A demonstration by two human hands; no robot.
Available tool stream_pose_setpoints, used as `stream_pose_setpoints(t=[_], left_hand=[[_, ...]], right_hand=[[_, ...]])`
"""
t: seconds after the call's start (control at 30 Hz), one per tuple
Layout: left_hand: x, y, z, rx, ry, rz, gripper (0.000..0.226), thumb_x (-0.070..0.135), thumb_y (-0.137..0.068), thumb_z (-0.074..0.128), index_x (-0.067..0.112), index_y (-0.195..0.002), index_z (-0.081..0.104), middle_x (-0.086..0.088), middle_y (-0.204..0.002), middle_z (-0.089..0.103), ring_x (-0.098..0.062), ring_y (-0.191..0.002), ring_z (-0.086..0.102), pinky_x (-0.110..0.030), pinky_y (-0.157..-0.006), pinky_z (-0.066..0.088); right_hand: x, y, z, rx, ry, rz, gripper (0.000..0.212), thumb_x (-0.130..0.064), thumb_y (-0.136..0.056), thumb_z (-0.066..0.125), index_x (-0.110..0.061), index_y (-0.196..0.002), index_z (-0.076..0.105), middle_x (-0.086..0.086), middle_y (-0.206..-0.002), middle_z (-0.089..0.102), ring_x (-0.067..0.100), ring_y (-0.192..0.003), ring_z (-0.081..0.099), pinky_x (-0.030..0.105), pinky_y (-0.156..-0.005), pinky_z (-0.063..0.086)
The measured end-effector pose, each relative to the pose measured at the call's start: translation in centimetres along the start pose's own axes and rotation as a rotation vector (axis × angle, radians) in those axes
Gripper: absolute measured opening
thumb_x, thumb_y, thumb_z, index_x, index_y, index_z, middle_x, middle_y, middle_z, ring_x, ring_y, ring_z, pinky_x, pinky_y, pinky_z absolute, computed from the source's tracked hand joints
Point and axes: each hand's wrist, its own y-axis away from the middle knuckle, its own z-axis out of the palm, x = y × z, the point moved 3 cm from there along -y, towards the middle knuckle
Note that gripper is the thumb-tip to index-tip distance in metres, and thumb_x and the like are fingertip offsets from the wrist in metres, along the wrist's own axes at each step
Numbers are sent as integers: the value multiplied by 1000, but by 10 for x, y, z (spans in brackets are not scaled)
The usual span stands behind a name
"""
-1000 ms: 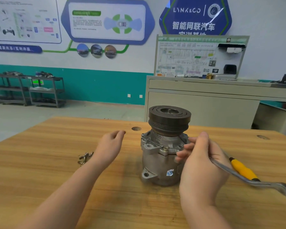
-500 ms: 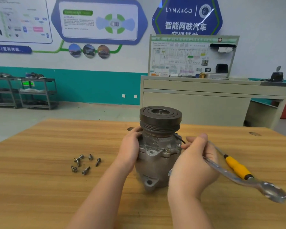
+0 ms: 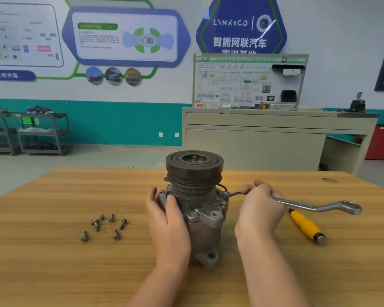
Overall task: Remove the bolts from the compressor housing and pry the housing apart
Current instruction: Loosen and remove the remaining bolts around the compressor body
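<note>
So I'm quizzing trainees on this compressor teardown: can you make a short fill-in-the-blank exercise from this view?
1. The right hand holds a ____ whose near end sits at the compressor.
2. Loose bolts lie on the table to the ____ of the compressor.
3. The tool lying on the table has a ____ handle.

Missing words: wrench; left; yellow

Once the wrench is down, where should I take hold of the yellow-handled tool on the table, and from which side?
Grip the yellow handle around its middle, coming from above with the right hand. It lies flat on the table, clear on both long sides, with its metal end pointing toward the near edge. Its far end is hidden behind the wrench.
</note>
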Motion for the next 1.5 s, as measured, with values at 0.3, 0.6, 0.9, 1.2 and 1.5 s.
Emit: stream_pose_setpoints(t=[0.3, 0.6, 0.9, 1.2, 1.5], left_hand=[[-6, -25, 1, -171, 36, -69, 28, 19, -100, 38, 29, -120, 53, 6, -112, 62, -10, -109, 57, -30, -85, 46], [-20, -43, 1, -246, 120, -147, 24, 18, -103, 41, 27, -117, 58, -6, -119, 66, -22, -111, 63, -37, -90, 50], [-16, -37, 0, -224, 79, -67, 42, 43, -82, 45, 27, -119, 56, -6, -125, 60, -24, -120, 56, -53, -105, 43], [-16, -34, -2, -217, 57, -54, 45, 43, -80, 45, 28, -121, 56, -5, -125, 60, -25, -121, 55, -54, -106, 42], [-14, -34, -3, -227, 49, -13, 48, 40, -81, 44, 21, -124, 55, -6, -124, 60, -23, -118, 56, -54, -104, 44]], right_hand=[[-2, -68, 23, -684, 301, 564, 22, -4, -94, 36, -10, -81, 53, -8, -40, 34, 5, -25, 19, 14, -28, 18], [28, -84, 52, -809, 198, 694, 22, -18, -96, 58, -6, -77, 55, -2, -48, 53, 2, -27, 35, 14, -26, 25], [-33, -60, -12, -776, -120, -84, 15, -13, -100, 43, -6, -88, 49, 15, -78, 73, 20, -61, 69, 24, -57, 56], [-20, -19, -35, -767, 233, -808, 10, -48, -94, 49, -43, -88, 56, -5, -88, 73, 16, -73, 73, 36, -68, 59], [-11, 21, -19, -729, 592, -1596, 12, -18, -94, 57, -8, -91, 63, 4, -75, 65, 15, -62, 61, 20, -62, 48]])
